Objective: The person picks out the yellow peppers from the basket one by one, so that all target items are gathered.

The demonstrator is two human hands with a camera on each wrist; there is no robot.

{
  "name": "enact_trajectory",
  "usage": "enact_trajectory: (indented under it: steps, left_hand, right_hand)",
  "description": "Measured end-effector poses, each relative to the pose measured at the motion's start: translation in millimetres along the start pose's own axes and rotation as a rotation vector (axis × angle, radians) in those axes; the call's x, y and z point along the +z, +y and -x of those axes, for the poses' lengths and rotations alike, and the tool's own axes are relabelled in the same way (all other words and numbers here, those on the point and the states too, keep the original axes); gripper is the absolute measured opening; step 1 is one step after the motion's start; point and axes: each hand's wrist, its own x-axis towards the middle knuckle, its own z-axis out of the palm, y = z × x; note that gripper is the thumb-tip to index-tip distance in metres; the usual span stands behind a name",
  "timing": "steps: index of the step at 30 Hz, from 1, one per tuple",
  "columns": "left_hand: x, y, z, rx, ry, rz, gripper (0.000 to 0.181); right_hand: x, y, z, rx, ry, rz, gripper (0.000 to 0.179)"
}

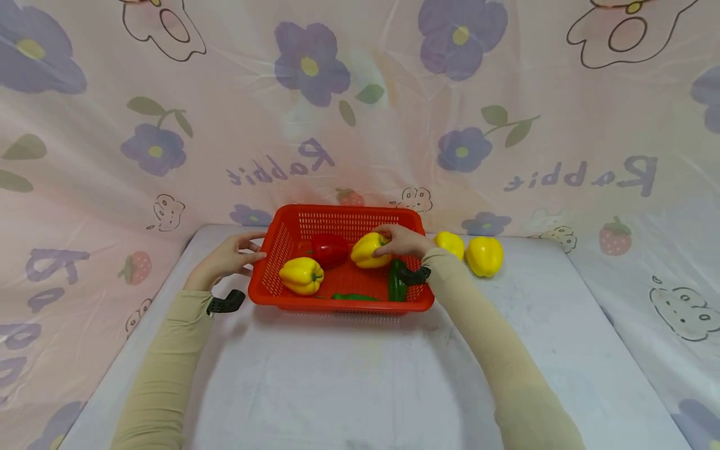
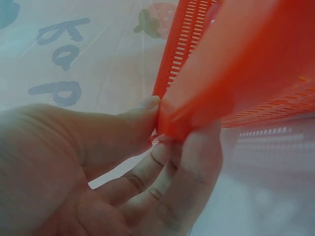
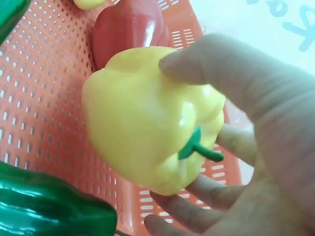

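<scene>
My right grip (image 1: 400, 240) holds a yellow pepper (image 1: 367, 252) inside the red basket (image 1: 343, 304), beside a red pepper (image 1: 332, 251); light, even pressure should suit it. My left grip (image 1: 227, 257) pinches the basket's rim, which should prevent sliding.

The basket (image 1: 343, 304) stands on the table (image 1: 349, 375), in front of the cloth (image 1: 388, 137); my left hand (image 1: 227, 256) is at its left rim. Within its right half, my right hand (image 1: 402, 240) holds one bell pepper (image 1: 368, 251). Left of that lies a second bell pepper (image 1: 330, 251); farther left and nearer me, a third bell pepper (image 1: 300, 275). Nearer me than the held one, a pepper (image 1: 397, 284) lies toward the right wall. Right of the basket, two bell peppers (image 1: 485, 256) sit side by side.
</scene>
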Motion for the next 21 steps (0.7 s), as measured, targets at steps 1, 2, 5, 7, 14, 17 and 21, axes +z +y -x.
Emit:
enact_trajectory:
  steps: [1, 2, 5, 7, 14, 17, 21]
  left_hand:
    - [-0.1, -0.1, 0.0, 0.000, 0.000, -0.003, 0.061]
    - [-0.1, -0.2, 0.0, -0.001, 0.000, -0.006, 0.062]
    - [-0.3, -1.0, -0.4, -0.007, 0.001, -0.014, 0.062]
    - [-0.4, -1.7, -0.7, -0.011, 0.003, -0.019, 0.062]
    - [-1.2, -4.0, -3.4, -0.001, -0.001, -0.011, 0.061]
    - [-1.7, -4.7, -3.8, -0.002, 0.001, -0.017, 0.061]
    - [-1.4, -4.6, -3.3, -0.006, 0.002, -0.017, 0.062]
  right_hand:
    - [0, 0, 1.0, -0.006, 0.003, 0.003, 0.063]
    - [0, 0, 2.0, -0.016, 0.006, 0.007, 0.063]
    - [0, -1, 6.3, -0.035, 0.011, 0.016, 0.065]
    - [-1, -3, 9.6, -0.047, 0.012, 0.010, 0.065]
    - [0, -8, 19.3, -0.060, 0.033, -0.020, 0.063]
    - [0, -8, 20.9, -0.068, 0.052, -0.027, 0.059]
    - [1, -8, 24.0, -0.096, 0.068, -0.044, 0.054]
